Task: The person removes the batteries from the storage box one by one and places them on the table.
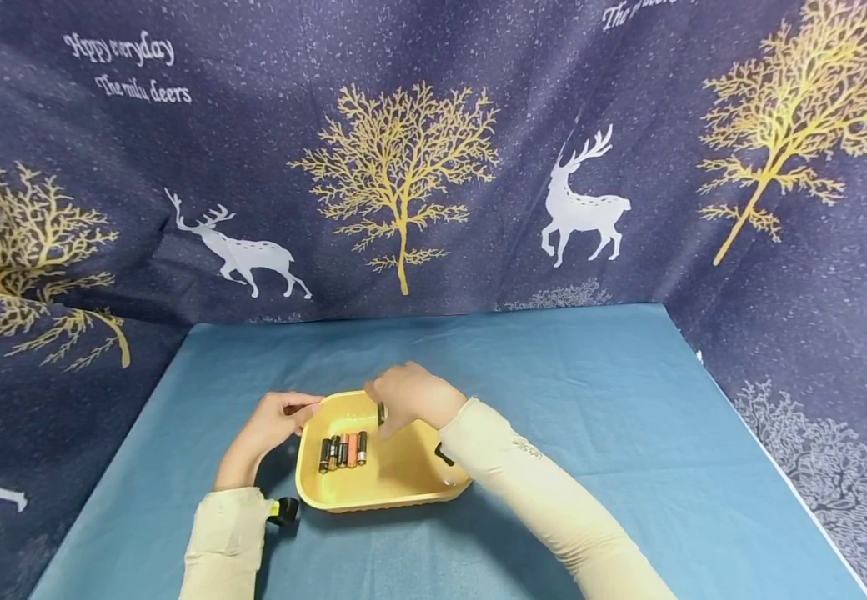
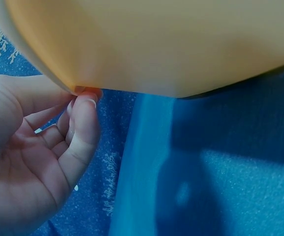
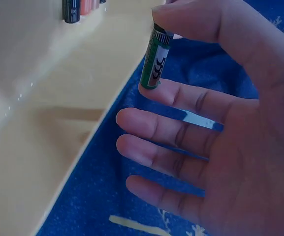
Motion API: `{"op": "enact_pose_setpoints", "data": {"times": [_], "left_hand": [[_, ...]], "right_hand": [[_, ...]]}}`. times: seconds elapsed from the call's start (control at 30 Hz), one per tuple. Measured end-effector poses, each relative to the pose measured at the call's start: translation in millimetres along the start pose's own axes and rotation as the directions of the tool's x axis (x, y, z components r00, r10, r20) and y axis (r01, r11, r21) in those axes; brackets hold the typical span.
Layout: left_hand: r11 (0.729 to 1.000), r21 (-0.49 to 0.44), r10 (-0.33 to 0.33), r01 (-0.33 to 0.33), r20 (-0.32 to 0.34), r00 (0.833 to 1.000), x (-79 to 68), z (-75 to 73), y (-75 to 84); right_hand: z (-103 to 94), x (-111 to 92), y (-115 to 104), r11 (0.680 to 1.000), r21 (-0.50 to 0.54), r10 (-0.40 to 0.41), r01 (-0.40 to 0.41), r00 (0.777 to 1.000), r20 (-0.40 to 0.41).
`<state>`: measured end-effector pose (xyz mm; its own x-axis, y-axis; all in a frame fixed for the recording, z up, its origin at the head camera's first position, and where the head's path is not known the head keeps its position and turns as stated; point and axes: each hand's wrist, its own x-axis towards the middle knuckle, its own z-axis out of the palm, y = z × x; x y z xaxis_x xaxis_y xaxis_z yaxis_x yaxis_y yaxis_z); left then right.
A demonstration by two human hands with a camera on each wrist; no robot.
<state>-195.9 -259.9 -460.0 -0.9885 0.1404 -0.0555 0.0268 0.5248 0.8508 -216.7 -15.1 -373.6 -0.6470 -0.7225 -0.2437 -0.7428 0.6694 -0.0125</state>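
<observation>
A yellow plastic basket (image 1: 373, 505) stands on the cloth-covered table. My left hand (image 1: 276, 423) pinches its upper left rim; in the left wrist view the thumb and fingertips meet at the basket's edge. Over the basket's far side, my right hand (image 1: 414, 398) holds a green battery (image 3: 155, 64) by its ends between thumb and index finger. The other fingers of that hand (image 3: 181, 132) are spread and hold nothing. Several batteries (image 1: 343, 451), black and orange, lie side by side in a row on the left of the basket floor.
Blue cloth (image 1: 628, 467) covers the table around the basket. A dark patterned curtain (image 1: 441, 167) with trees and deer hangs behind. A small black device (image 1: 283, 510) is at the left cuff, and a dark object (image 1: 444, 454) shows beside the right sleeve.
</observation>
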Motion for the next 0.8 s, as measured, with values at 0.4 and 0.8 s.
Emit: {"op": "enact_pose_setpoints", "data": {"times": [0.4,0.8], "left_hand": [[1.000,-0.006,-0.002,0.002,0.005,1.000,1.1,-1.4,3.4],[1.000,0.001,-0.015,0.015,0.002,1.000,-0.1,0.4,2.1]], "right_hand": [[-7.1,-27,12,0.999,0.039,0.011,-0.009,0.998,-0.060],[-2.2,-44,32,0.997,0.082,0.019,-0.014,0.997,-0.070]]}}
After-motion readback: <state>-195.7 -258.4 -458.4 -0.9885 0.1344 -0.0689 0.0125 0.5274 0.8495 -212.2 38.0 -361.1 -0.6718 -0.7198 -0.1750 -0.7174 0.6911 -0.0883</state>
